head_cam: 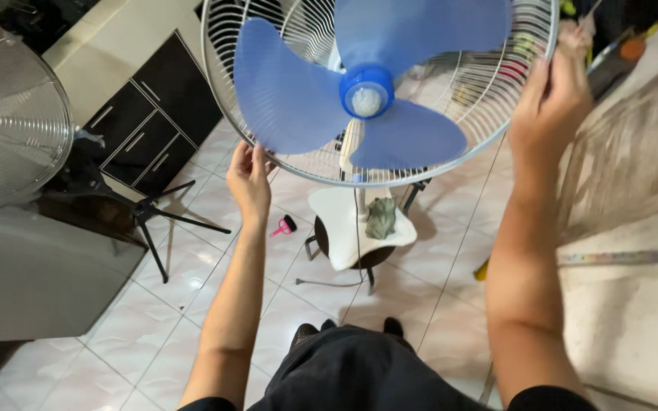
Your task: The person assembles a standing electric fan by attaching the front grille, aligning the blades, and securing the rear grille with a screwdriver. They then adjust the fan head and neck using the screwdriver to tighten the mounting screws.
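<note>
The wire fan guard (489, 99), a white round cage, fills the upper middle of the view, held up in the air over the tiled floor (192, 304). Inside it sit three translucent blue blades (283, 91) around a blue hub (367, 91) with a pale cap. No front grille covers the blades; the blades face the camera bare.

The left hand (249, 179) grips the lower left of the guard's rim, fingers curled over the wire and closed on it. The right hand (554, 91) clasps the rim on the right side, higher up, fingers wrapped round the ring. Both hands hold the guard and nothing else.

Judging from this, the step in hand is steadying or turning the guard on the fan head while the blades are exposed. The next move would call for an even pull or twist from both hands, with fingers kept on the rim and clear of the blades.

Below the guard stands the fan's white pole (358, 202) on a white base (359, 228), with a crumpled greenish cloth (380, 218) lying on the base and a cord (329, 283) trailing on the tiles. A small pink brush (283, 227) lies on the floor just left of the base. Far left, a second grey wire fan grille (9, 114) shows, with a black tripod stand (154, 221) near it and a dark cabinet (154, 114) behind.
</note>
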